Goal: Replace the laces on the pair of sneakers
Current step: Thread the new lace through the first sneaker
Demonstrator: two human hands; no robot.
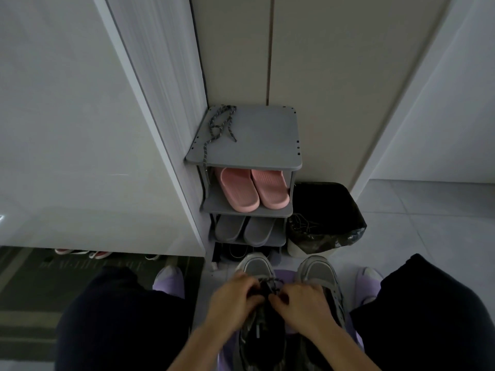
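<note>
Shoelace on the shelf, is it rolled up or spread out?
Spread out: the shoelace lies in loose loops on the shoe rack, one end dangling.

No wording can be read anywhere in this dimly lit scene. A row of faint, pale lettering runs across the dark doormat (53, 266) at the lower left of the frame, too blurred and shadowed to make out a single word.
</note>
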